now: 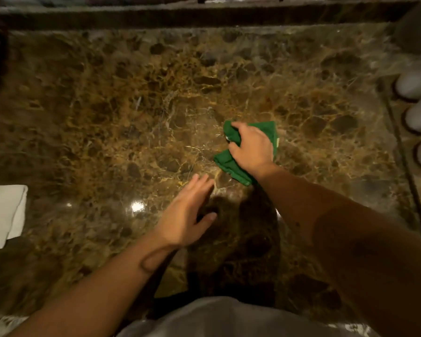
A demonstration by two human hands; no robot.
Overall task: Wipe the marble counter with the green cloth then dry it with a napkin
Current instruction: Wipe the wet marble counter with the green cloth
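We have the marble counter (107, 105) spread wide before us, brown and veined, its polish catching a bright glare near the front edge, and most of its surface lies bare and ready for wiping. Along the right edge sits a row of pale rounded objects (413, 85) in dark recesses — we cannot tell what they are — and at the left edge lies the folded white napkin (4, 215), well apart from the work, waiting for the drying step. The green cloth (231, 164) is bunched on the counter a little right of the middle, nearer the front edge than the back. Our right hand (252, 148) is clenched over it, fingers curled into the folds and pressing it down; our left hand (185, 215) hovers just above the stone nearer the front edge, fingers spread and holding nothing. To do this step well, we judge it best to flatten the cloth under the palm — a bunched wad touches too little stone — and to sweep in overlapping passes from the back edge toward us, keeping clear of the objects on the right and leaving the napkin dry.
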